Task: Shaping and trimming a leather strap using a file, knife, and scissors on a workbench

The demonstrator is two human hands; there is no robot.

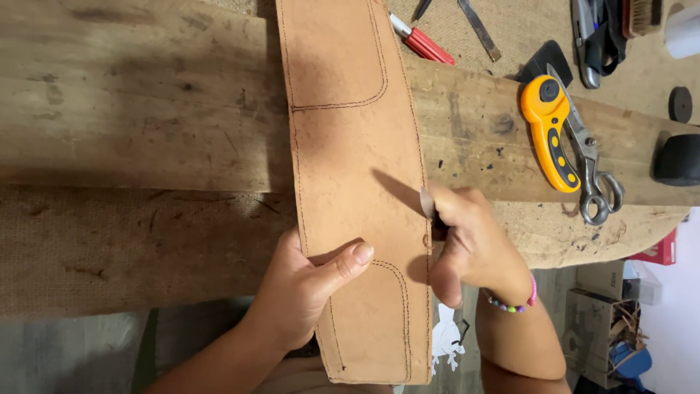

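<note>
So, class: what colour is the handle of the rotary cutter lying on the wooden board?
The rotary cutter has a yellow-orange handle with black grip inserts, shown in the head view.

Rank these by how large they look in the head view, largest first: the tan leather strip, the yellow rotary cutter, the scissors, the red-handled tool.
1. Tan leather strip, by far the largest.
2. Yellow rotary cutter and scissors: look about alike, so not ranked apart.
3. Red-handled tool, partly hidden behind the strip, so unsure.

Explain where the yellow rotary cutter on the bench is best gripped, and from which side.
Grip the yellow rotary cutter by its long curved handle, coming from its left side: the scissors lie against its right, and the round blade head points away.
</note>
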